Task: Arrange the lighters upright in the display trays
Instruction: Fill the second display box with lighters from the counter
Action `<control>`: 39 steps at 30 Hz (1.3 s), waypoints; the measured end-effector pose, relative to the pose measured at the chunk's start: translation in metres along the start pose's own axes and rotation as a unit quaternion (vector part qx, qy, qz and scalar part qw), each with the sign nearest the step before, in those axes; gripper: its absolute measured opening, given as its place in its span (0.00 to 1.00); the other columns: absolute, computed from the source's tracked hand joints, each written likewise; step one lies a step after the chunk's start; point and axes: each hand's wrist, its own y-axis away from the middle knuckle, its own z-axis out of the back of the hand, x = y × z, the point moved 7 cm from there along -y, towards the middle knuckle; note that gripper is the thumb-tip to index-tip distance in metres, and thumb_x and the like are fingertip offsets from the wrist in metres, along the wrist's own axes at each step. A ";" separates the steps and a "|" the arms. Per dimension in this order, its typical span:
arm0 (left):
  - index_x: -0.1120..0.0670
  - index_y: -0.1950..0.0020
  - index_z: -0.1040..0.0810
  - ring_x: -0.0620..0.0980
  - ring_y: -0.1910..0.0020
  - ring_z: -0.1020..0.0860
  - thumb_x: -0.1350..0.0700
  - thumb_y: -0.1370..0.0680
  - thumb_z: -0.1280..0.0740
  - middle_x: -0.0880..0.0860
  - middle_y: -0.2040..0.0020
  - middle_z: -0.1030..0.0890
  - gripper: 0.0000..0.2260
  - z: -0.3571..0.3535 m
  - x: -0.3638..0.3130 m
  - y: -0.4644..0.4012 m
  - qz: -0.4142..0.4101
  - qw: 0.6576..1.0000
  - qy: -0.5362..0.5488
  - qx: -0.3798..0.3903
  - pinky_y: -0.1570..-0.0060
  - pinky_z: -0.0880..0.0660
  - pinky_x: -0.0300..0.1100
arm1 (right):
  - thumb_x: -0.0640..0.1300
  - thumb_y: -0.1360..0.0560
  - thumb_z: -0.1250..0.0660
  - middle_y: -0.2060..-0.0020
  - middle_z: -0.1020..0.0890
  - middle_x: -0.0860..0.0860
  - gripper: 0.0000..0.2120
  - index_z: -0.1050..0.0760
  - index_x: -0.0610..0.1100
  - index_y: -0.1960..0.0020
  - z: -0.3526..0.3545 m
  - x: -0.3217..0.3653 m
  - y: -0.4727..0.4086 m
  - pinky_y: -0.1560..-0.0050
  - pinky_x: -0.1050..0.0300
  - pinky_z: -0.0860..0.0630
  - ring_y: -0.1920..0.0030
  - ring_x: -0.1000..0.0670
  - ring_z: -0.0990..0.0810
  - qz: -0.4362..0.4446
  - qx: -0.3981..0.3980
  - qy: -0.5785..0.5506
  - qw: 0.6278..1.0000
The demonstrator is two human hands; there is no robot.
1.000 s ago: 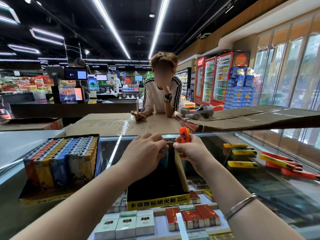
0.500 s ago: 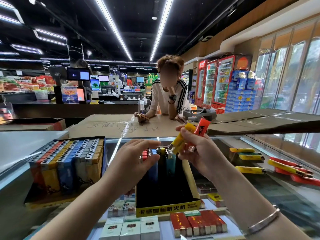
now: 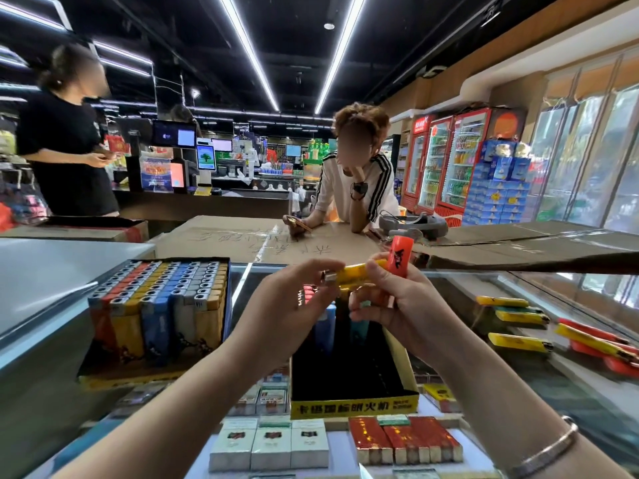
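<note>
My right hand [image 3: 390,305] holds an orange lighter [image 3: 400,254] upright and a yellow lighter [image 3: 352,274] lying sideways, above a black and yellow display tray [image 3: 352,404]. My left hand [image 3: 287,305] is beside them, with its fingertips touching the metal end of the yellow lighter. A few lighters [image 3: 325,323] stand upright at the far end of that tray; the near part shows only black. To the left stands a second tray [image 3: 155,375] full of upright lighters.
Several loose yellow and red lighters [image 3: 518,342] lie on the glass counter [image 3: 501,385] at right. Cigarette packs [image 3: 269,444] show under the glass. A person leans on cardboard [image 3: 221,243] across the counter. Another person stands at far left.
Both hands have risen from the tray. The right hand now shows a yellow lighter beside the orange one, turned sideways, and the left hand has come up to its metal end.
</note>
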 end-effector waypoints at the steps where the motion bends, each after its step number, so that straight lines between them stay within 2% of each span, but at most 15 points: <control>1: 0.38 0.45 0.25 0.41 0.51 0.22 0.57 0.25 0.32 0.42 0.52 0.19 0.14 0.001 0.001 0.000 0.007 1.000 0.018 -0.005 0.50 0.24 0.44 | 0.44 0.30 0.34 0.69 0.21 0.45 0.08 0.28 0.42 0.54 0.001 0.001 0.000 0.73 0.55 0.22 0.70 0.46 0.20 0.006 -0.004 0.012 1.000; 6: 0.36 0.48 0.24 0.42 0.54 0.21 0.48 0.30 0.34 0.39 0.55 0.20 0.12 0.004 0.004 -0.002 0.042 0.993 0.111 0.008 0.52 0.22 0.42 | 0.47 0.28 0.34 0.71 0.23 0.45 0.10 0.28 0.41 0.53 0.007 -0.001 0.000 0.79 0.61 0.30 0.75 0.49 0.25 -0.014 -0.001 0.093 0.996; 9: 0.40 0.48 0.23 0.41 0.55 0.19 0.50 0.32 0.31 0.42 0.55 0.18 0.13 0.006 -0.007 -0.003 -0.008 0.996 0.090 0.017 0.50 0.23 0.37 | 0.47 0.26 0.35 0.72 0.24 0.46 0.10 0.30 0.41 0.49 0.012 -0.006 0.000 0.81 0.63 0.35 0.79 0.51 0.29 -0.053 0.001 0.099 0.994; 11: 0.42 0.49 0.23 0.40 0.58 0.19 0.48 0.32 0.32 0.43 0.58 0.18 0.11 0.009 -0.010 -0.003 -0.018 0.997 0.070 0.007 0.54 0.22 0.35 | 0.46 0.25 0.36 0.72 0.24 0.45 0.09 0.29 0.41 0.50 0.012 -0.005 -0.001 0.80 0.64 0.36 0.79 0.51 0.30 -0.051 -0.006 0.097 0.994; 14: 0.47 0.51 0.21 0.41 0.63 0.22 0.49 0.31 0.33 0.43 0.60 0.21 0.10 0.018 -0.011 -0.006 -0.022 0.999 0.010 -0.037 0.61 0.23 0.34 | 0.42 0.21 0.39 0.70 0.24 0.46 0.07 0.28 0.39 0.53 0.024 0.007 -0.002 0.78 0.63 0.31 0.76 0.53 0.27 0.027 -0.108 0.176 0.978; 16: 0.53 0.51 0.19 0.43 0.62 0.23 0.49 0.31 0.33 0.45 0.58 0.23 0.13 0.023 -0.012 -0.011 -0.029 0.997 -0.043 -0.059 0.60 0.22 0.36 | 0.41 0.21 0.39 0.69 0.25 0.47 0.07 0.27 0.40 0.56 0.039 0.015 -0.001 0.73 0.66 0.29 0.74 0.57 0.27 0.070 -0.195 0.266 0.941; 18: 0.54 0.50 0.19 0.41 0.58 0.23 0.52 0.30 0.32 0.45 0.55 0.22 0.12 0.023 -0.011 -0.016 -0.019 0.996 -0.069 -0.053 0.58 0.21 0.36 | 0.41 0.22 0.39 0.67 0.25 0.48 0.07 0.26 0.41 0.56 0.049 0.012 -0.002 0.67 0.64 0.29 0.69 0.57 0.26 0.046 -0.219 0.304 0.926; 21: 0.53 0.46 0.21 0.39 0.58 0.21 0.57 0.29 0.30 0.48 0.55 0.19 0.12 0.018 -0.009 -0.023 0.004 0.996 -0.089 -0.029 0.56 0.22 0.34 | 0.37 0.22 0.39 0.65 0.25 0.50 0.06 0.24 0.42 0.54 0.051 -0.008 -0.007 0.64 0.62 0.34 0.64 0.55 0.27 -0.036 -0.187 0.308 0.932; 24: 0.49 0.49 0.23 0.35 0.63 0.21 0.56 0.30 0.28 0.45 0.60 0.19 0.11 0.016 -0.009 -0.032 0.020 0.996 -0.081 -0.026 0.61 0.25 0.27 | 0.37 0.23 0.39 0.62 0.24 0.51 0.07 0.26 0.46 0.56 0.045 -0.015 -0.009 0.63 0.63 0.35 0.60 0.55 0.26 -0.056 -0.157 0.355 0.920; 26: 0.50 0.51 0.21 0.34 0.66 0.22 0.55 0.31 0.27 0.44 0.62 0.19 0.10 0.015 -0.012 -0.039 0.013 0.994 -0.106 -0.025 0.63 0.27 0.25 | 0.38 0.23 0.38 0.62 0.24 0.50 0.06 0.26 0.47 0.56 0.044 -0.014 -0.009 0.63 0.62 0.34 0.59 0.54 0.26 -0.054 -0.151 0.363 0.918; 28: 0.52 0.51 0.19 0.35 0.65 0.22 0.55 0.31 0.26 0.45 0.62 0.19 0.10 0.012 -0.016 -0.045 -0.002 0.990 -0.140 -0.010 0.62 0.27 0.26 | 0.38 0.23 0.38 0.60 0.23 0.49 0.05 0.25 0.46 0.54 0.044 -0.013 -0.009 0.62 0.62 0.34 0.58 0.53 0.25 -0.055 -0.147 0.365 0.918; 32: 0.53 0.51 0.18 0.41 0.64 0.21 0.56 0.30 0.26 0.49 0.60 0.17 0.08 -0.002 -0.019 -0.051 -0.024 0.982 -0.186 0.036 0.61 0.24 0.35 | 0.39 0.22 0.39 0.56 0.22 0.48 0.05 0.26 0.47 0.52 0.043 -0.013 -0.007 0.62 0.63 0.34 0.55 0.54 0.25 -0.066 -0.135 0.360 0.921; 35: 0.52 0.48 0.18 0.39 0.63 0.24 0.57 0.28 0.28 0.49 0.56 0.16 0.09 -0.018 -0.013 -0.051 -0.022 0.969 -0.227 0.100 0.62 0.30 0.26 | 0.39 0.22 0.39 0.55 0.23 0.48 0.04 0.26 0.46 0.50 0.043 -0.012 -0.006 0.62 0.63 0.34 0.55 0.55 0.25 -0.067 -0.128 0.361 0.921; 36: 0.52 0.48 0.18 0.39 0.62 0.24 0.58 0.27 0.29 0.49 0.55 0.16 0.09 -0.024 -0.011 -0.050 -0.019 0.964 -0.235 0.125 0.61 0.30 0.26 | 0.39 0.22 0.39 0.55 0.23 0.48 0.04 0.27 0.46 0.50 0.042 -0.013 -0.006 0.62 0.63 0.34 0.55 0.55 0.25 -0.070 -0.124 0.361 0.922; 39: 0.53 0.47 0.18 0.43 0.58 0.20 0.59 0.27 0.30 0.50 0.53 0.16 0.09 -0.033 -0.006 -0.049 -0.003 0.956 -0.242 0.166 0.52 0.23 0.38 | 0.39 0.22 0.39 0.54 0.23 0.48 0.04 0.27 0.47 0.51 0.042 -0.012 -0.005 0.62 0.63 0.34 0.55 0.54 0.25 -0.072 -0.122 0.357 0.923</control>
